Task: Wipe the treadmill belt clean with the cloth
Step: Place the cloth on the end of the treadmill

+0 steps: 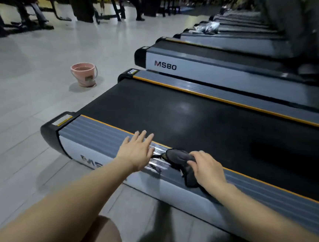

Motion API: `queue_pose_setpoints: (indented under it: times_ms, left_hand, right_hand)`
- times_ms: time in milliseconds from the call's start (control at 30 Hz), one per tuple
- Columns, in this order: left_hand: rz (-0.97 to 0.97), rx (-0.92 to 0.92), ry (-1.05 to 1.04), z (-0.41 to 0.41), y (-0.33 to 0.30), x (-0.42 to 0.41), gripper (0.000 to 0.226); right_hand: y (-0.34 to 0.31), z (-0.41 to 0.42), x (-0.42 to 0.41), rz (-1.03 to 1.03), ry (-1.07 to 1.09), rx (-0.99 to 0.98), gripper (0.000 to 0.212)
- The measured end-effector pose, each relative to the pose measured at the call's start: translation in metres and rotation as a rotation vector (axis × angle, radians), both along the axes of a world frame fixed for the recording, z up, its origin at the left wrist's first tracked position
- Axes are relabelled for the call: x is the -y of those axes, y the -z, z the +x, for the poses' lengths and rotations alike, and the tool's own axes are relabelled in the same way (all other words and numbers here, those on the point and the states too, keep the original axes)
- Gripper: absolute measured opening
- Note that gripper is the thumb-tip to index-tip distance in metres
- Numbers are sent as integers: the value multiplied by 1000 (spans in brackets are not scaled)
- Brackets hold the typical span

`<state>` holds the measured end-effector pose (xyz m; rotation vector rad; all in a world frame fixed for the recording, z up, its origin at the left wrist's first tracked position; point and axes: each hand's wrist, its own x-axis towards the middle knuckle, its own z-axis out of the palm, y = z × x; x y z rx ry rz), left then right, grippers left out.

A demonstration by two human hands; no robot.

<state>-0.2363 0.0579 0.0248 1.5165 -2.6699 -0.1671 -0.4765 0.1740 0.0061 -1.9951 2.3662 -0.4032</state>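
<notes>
Nearest: 2 bare forearms reach in from the bottom edge toward the side rail of the closest treadmill. Left hand lies flat on the rail, fingers spread wide, holding nothing, prob. bracing. Right hand sits just right of it, fingers curled down over the dark cloth, pressing it onto the rail at the orange strip, i.e. at the belt's near edge.

Progress, as a judgement: early. The cloth is on the rail, not yet out on the belt. A wet-looking streaky patch shows on the rail between the 2 hands, so the rail seems freshly wiped there. The belt itself is matte black w/ one dull sheen mid-way; can't tell if any of it is wiped. Most of the belt looks left to do.

Count: 1 cloth, 2 hands, 1 pink bucket on the floor well beyond the rail's left end. Treadmills beyond the near one: at least 3 more in a row, further ones blurred, no firm count. Gym machines far back, dark, unclear.
</notes>
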Motion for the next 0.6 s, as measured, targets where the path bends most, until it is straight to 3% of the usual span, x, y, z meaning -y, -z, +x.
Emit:
queue_pose_setpoints:
  times_ms: [200,600]
  left_hand:
    - [20,-135,147,-108,-29,-74,58]
    - [-74,-103,423,-265,-75,-144,58]
  right_hand:
    - [-46,-79,-98,-134,307,11,22]
    - [-111,-189,-191,-233,552,34,21]
